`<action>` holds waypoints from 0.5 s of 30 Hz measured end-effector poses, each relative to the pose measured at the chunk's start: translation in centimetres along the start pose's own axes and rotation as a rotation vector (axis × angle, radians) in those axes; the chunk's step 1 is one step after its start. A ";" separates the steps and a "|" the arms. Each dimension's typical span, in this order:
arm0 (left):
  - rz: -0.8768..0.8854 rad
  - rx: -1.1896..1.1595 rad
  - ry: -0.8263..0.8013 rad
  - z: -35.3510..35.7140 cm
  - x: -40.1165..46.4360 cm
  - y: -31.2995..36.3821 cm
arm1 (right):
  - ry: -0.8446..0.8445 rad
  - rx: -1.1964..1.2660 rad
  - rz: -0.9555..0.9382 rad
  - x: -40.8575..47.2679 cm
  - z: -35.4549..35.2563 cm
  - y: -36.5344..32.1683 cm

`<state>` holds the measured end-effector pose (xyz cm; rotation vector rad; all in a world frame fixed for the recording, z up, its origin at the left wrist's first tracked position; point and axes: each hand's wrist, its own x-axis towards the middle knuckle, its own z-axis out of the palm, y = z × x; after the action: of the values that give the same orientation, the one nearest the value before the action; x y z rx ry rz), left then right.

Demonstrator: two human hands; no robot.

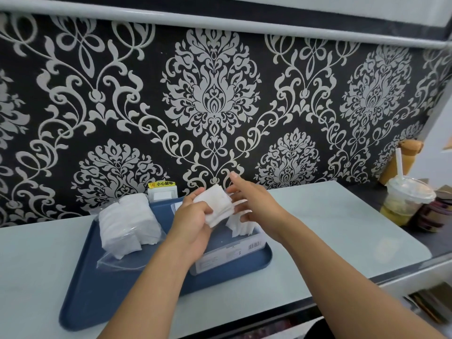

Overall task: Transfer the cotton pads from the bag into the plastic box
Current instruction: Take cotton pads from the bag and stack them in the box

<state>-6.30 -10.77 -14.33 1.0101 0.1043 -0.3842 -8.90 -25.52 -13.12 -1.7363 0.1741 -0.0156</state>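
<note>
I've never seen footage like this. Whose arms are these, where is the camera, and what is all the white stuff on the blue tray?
No machine here: these are a person's two bare arms, filmed by one wide-angle camera worn on their head, looking forward and down. That is why the wall seems to bend.

On the pale counter sits a blue tray. On the tray's left lies a clear plastic bag full of white cotton pads. On its right stands a clear plastic box with some pads already standing in it.

The left hand grips a stack of pads above the box. The right hand has its fingers spread, touching the stack's far side, holding nothing itself.

At the far right stands a lidded drink cup with a straw.
</note>
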 end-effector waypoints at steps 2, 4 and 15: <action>-0.065 -0.057 -0.052 -0.1 -0.2 0.0 | -0.092 0.013 -0.092 -0.2 -0.1 0.0; -0.153 -0.109 -0.117 -0.3 -0.6 0.0 | -0.202 -0.034 -0.208 -0.6 -0.2 -0.1; -0.334 -0.294 -0.286 -0.3 -1.5 0.3 | -0.300 0.140 -0.308 -0.9 0.8 0.2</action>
<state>-7.59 -9.95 -13.89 0.6377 0.0688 -0.7911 -9.74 -24.65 -13.36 -1.5895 -0.3086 0.0072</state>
